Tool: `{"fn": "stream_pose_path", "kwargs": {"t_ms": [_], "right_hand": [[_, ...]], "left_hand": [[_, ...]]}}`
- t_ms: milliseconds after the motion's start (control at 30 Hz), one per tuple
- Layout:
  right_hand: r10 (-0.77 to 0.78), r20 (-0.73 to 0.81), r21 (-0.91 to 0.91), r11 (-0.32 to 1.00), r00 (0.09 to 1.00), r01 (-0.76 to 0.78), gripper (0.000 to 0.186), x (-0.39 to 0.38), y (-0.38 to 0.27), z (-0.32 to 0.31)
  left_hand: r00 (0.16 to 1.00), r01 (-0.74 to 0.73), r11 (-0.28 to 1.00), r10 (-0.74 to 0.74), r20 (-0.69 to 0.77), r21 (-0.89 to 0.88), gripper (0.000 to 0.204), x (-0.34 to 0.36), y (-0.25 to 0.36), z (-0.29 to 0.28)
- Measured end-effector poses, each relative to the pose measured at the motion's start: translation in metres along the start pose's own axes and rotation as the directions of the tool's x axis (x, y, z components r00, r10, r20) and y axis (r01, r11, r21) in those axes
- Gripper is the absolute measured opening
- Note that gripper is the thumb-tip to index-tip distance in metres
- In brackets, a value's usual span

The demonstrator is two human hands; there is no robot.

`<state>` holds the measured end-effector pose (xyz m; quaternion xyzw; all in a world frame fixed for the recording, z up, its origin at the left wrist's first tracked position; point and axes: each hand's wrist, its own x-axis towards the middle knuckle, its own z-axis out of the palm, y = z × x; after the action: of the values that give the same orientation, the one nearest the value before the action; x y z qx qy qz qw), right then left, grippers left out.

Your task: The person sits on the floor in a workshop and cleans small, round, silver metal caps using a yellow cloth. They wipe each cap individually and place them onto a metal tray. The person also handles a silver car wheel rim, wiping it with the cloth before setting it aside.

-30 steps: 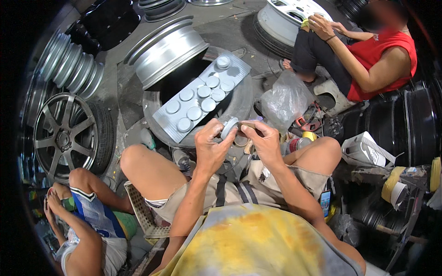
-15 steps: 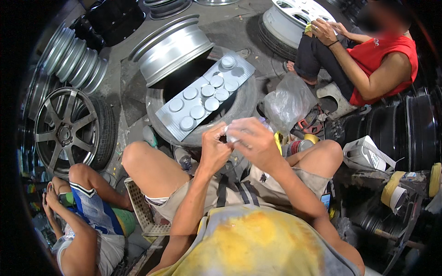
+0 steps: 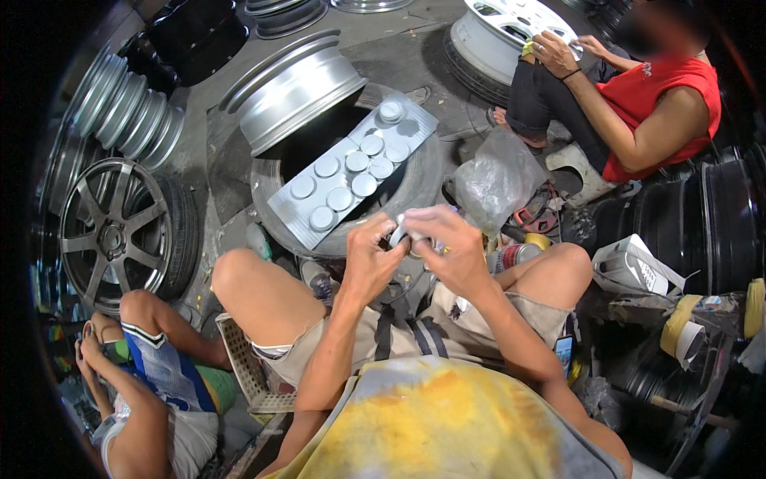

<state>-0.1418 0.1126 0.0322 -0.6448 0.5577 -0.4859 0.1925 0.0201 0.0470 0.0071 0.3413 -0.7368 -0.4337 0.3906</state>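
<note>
My left hand [image 3: 372, 254] is closed, pinching a small pale round cap [image 3: 398, 232] by its rim above my lap. Close against it, my right hand [image 3: 456, 246] has its fingers curled in at the cap's far side; they are partly blurred, and whatever they grip is hidden. Just beyond my hands lies a silver-coated corrugated sheet [image 3: 294, 218] with several round silver caps [image 3: 339, 199] on it. The sheet rests across a tyre [image 3: 267, 180] lying flat on the floor.
A silver wheel rim [image 3: 299, 104] leans on the tyre. A dark spoked wheel [image 3: 116, 231] stands at left. A clear plastic bag [image 3: 499, 180] and a can [image 3: 519, 255] lie right. Two people sit nearby: one in red [image 3: 670, 120] by a white wheel [image 3: 487, 40], one at lower left [image 3: 159, 399].
My right hand has shifted slightly to the right on the cap, and more of the cap's pale edge shows between my hands. The whole view has moved a little. The caps on the sheet stay put.
</note>
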Motion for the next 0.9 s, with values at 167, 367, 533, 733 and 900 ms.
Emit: {"fn": "stream_pose_path", "kwargs": {"t_ms": [167, 367, 533, 733, 900], "right_hand": [[0.003, 0.143, -0.004, 1.0, 0.99, -0.003, 0.027, 0.011, 0.0, -0.014], [0.474, 0.152, 0.682, 0.585, 0.867, -0.439, 0.011, -0.015, 0.025, 0.002], [0.611, 0.17, 0.937, 0.143, 0.773, -0.319, 0.016, -0.028, 0.013, 0.023], [0.124, -0.251, -0.042, 0.989, 0.96, -0.139, 0.021, 0.0, -0.009, 0.0], [-0.211, -0.045, -0.215, 0.956, 0.976, 0.197, 0.028, 0.011, -0.015, -0.007]], "left_hand": [[0.95, 0.269, 0.958, -0.281, 0.136, 0.1, 0.027, 0.006, 0.019, -0.003], [0.97, 0.244, 0.934, -0.234, 0.068, -0.26, 0.044, 0.009, 0.024, 0.004], [0.967, 0.084, 0.86, -0.192, -0.167, -0.503, 0.014, -0.002, 0.011, 0.026], [0.967, -0.056, 0.998, 0.057, -0.247, 0.01, 0.016, 0.006, 0.014, 0.017], [0.982, -0.027, 0.999, 0.033, -0.184, 0.038, 0.02, 0.002, 0.009, 0.011]]}}
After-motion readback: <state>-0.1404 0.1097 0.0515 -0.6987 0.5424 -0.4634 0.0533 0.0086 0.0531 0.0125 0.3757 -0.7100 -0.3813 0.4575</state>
